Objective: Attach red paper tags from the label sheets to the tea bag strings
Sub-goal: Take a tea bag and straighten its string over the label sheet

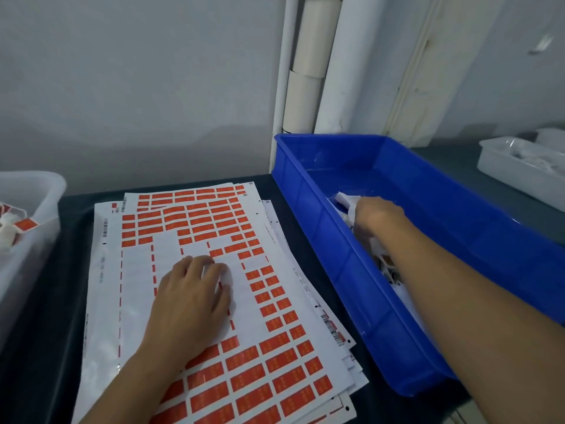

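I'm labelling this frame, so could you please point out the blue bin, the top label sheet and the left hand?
blue bin (pixel 305 191): head view, its left wall.
top label sheet (pixel 269 374): head view, lower tag rows.
left hand (pixel 191 298): head view, its back.

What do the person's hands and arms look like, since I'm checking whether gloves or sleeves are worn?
Both the left hand and right hand are bare: no gloves, rings, watches or bands show. Both forearms are uncovered, with no sleeve in view.

The print and barcodes on the label sheets (pixel 287 304) are illegible.
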`<state>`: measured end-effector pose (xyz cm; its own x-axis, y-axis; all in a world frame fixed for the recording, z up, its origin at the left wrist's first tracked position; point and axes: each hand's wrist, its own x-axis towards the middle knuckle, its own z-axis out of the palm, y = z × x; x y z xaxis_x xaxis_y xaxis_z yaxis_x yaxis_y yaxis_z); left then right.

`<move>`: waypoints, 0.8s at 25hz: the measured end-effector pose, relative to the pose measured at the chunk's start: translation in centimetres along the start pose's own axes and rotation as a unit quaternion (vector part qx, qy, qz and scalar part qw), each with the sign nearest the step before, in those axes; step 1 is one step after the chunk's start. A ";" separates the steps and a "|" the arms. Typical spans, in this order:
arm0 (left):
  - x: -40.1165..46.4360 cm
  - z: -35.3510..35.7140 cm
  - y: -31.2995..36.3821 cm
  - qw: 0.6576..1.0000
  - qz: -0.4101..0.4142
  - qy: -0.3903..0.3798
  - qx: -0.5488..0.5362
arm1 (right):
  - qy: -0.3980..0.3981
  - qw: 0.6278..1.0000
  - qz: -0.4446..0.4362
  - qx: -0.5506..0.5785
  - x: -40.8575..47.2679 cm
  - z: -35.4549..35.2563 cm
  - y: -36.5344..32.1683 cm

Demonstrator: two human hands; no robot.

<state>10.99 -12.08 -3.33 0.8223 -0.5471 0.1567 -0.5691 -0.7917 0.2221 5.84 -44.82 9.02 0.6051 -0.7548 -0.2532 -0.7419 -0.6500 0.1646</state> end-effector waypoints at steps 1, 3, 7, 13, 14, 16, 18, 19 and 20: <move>0.0 0.0 0.0 1.000 -0.001 0.000 0.000 | 0.025 1.000 0.011 0.009 0.0 0.1 0.0; 0.1 0.2 0.0 1.000 -0.002 0.004 0.000 | 0.066 0.997 0.028 0.033 0.2 0.1 0.1; 0.0 0.2 -0.2 1.000 -0.001 0.007 -0.006 | 0.130 0.991 0.015 0.030 -0.5 -1.2 -0.1; -0.2 -0.8 0.5 0.996 -0.021 0.011 -0.087 | 0.262 0.963 -0.049 0.032 -4.4 -6.8 -3.0; -0.4 -1.3 0.6 0.990 -0.036 0.015 -0.136 | 0.281 0.956 -0.075 0.039 -5.4 -7.8 -4.2; -0.8 -2.3 1.1 0.968 -0.059 0.039 -0.240 | 0.312 0.940 -0.132 0.048 -7.9 -9.1 -6.4; -1.0 -3.2 1.2 0.947 -0.070 0.073 -0.305 | 0.294 0.935 -0.189 0.057 -10.2 -9.6 -9.4; -1.0 -3.5 1.1 0.939 -0.068 0.084 -0.328 | 0.248 0.942 -0.219 0.063 -11.1 -9.2 -10.9; -1.2 -3.8 0.8 0.932 -0.063 0.089 -0.346 | 0.196 0.941 -0.266 0.075 -12.0 -8.4 -12.5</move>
<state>9.57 -11.05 0.35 0.9045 -0.3584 0.2310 -0.3837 -0.4476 0.8077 10.31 -28.43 18.04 0.9406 -0.3199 0.1135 -0.3186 -0.9474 -0.0295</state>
